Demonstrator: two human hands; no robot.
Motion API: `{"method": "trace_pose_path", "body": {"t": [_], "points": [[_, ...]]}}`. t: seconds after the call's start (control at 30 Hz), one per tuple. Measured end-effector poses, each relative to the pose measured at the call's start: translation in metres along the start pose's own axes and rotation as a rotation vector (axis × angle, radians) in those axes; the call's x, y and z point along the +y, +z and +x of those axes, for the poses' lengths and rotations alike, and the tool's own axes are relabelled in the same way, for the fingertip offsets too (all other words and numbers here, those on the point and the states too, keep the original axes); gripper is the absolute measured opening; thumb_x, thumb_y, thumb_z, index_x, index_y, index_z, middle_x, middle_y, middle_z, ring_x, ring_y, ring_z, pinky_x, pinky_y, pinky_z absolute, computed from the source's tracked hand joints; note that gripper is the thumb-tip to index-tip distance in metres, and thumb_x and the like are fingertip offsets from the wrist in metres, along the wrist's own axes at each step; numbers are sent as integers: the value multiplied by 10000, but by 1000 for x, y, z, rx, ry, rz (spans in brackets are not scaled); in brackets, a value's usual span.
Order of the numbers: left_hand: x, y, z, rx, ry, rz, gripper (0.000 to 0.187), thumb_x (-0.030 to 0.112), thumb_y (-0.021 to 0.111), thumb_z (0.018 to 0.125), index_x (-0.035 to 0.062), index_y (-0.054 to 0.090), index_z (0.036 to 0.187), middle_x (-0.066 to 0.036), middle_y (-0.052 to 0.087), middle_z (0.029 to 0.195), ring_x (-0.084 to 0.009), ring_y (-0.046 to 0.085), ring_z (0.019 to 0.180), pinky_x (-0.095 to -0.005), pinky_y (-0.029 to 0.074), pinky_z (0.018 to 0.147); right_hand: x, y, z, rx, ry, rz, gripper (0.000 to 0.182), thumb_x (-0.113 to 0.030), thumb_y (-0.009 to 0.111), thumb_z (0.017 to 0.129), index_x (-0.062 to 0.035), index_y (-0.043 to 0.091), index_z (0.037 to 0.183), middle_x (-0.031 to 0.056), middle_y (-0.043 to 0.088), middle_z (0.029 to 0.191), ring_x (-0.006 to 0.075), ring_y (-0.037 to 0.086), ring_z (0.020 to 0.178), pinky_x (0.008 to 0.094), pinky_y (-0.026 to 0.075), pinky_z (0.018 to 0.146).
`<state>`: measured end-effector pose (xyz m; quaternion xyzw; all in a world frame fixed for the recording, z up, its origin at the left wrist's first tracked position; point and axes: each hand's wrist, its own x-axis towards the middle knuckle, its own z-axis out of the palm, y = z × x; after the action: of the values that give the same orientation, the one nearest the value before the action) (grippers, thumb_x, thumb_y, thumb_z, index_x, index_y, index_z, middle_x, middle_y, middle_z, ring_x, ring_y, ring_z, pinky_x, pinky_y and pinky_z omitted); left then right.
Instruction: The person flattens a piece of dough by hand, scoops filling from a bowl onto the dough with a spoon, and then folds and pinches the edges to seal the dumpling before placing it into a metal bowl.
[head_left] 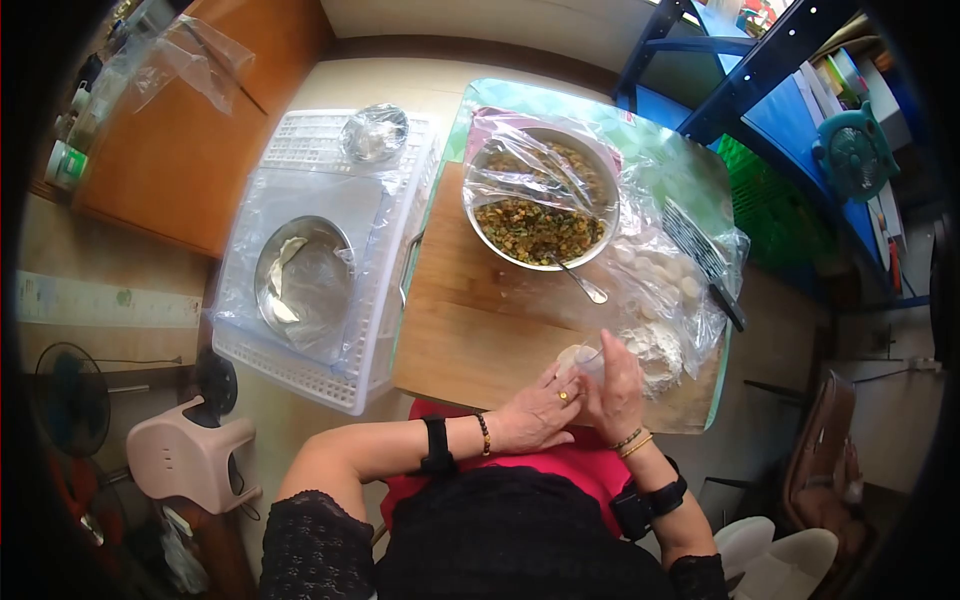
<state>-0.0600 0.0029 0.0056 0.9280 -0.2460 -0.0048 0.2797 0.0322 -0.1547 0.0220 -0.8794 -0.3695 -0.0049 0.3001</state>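
Close together at the front edge of a wooden board (450,330) are my left hand (535,412) and my right hand (615,390). Between their fingers is a small pale piece of dough (572,357), partly hidden by the fingers. My left hand is curled beneath it, and my right hand closes on its right side with one finger raised. White flour (655,352) lies just right of my right hand. Beyond it, round dough pieces (660,270) sit under clear plastic. A spoon (590,291) leans out of a bowl of chopped filling (535,228), which plastic film partly covers.
A cleaver-like blade with a black handle (705,265) rests on the plastic at right. On the left, a white crate (375,385) bears a steel bowl (262,285) with pale dough inside. A pink stool (180,450) and fans stand lower left; blue shelving (770,110) is at right.
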Motion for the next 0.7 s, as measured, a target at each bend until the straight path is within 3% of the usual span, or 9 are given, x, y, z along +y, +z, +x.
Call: {"method": "trace_pose_path", "body": {"t": [0.07,0.13,0.2,0.33,0.47,0.53,0.6,0.7], "points": [[2,-1,-3,-185,5,-55,589,425,627,860,-36,525,1212,-255,412,1368,-411,323,1360,-547,222,1139,-7,12,-14,-109,44,-205,688,-196,674,835,-27,376,1431,208,507,1277,348,509,1131,471,384,930],[-1,-2,-7,-192,8,-61,585,424,630,860,-29,528,1215,-243,422,1352,-398,325,1358,-538,217,1142,7,21,-13,-73,19,-305,722,-279,697,817,-23,384,1415,195,506,1273,337,496,1142,473,365,925],[-2,4,-12,21,57,-31,614,448,648,833,-31,547,1204,-219,459,1314,-365,371,1321,-520,213,1146,17,21,4,54,87,-312,770,-351,725,785,-17,393,1395,183,526,1228,339,504,1118,466,363,929],[0,-1,-8,-2,23,-44,639,441,666,820,-35,532,1225,-240,448,1311,-368,345,1338,-524,223,1142,43,13,28,28,308,-166,786,-369,740,775,-14,394,1385,173,565,1154,334,526,1087,466,363,928],[5,-8,-11,1,-32,-60,615,404,662,840,-22,502,1254,-238,415,1365,-380,325,1354,-534,221,1139,37,17,13,41,146,35,734,-261,707,811,-18,380,1421,182,565,1179,330,546,1078,458,363,922],[4,-3,-12,-34,-17,-57,623,424,647,846,-32,507,1246,-237,432,1344,-383,349,1333,-540,225,1138,6,13,7,29,48,-59,715,-251,688,825,-23,382,1430,184,553,1212,326,535,1105,448,362,929],[2,-5,-14,-83,-17,-35,626,434,637,849,-34,509,1245,-234,438,1332,-382,356,1326,-541,224,1138,-13,18,-1,-151,-118,-264,697,-287,669,845,-18,389,1423,181,540,1235,328,516,1132,446,356,944],[-2,-5,-14,-78,-7,-28,637,450,634,842,-48,528,1224,-236,460,1304,-381,357,1324,-539,216,1143,2,30,14,-51,-41,-311,708,-311,666,838,-4,389,1414,180,531,1245,325,502,1147,447,348,951]]}}
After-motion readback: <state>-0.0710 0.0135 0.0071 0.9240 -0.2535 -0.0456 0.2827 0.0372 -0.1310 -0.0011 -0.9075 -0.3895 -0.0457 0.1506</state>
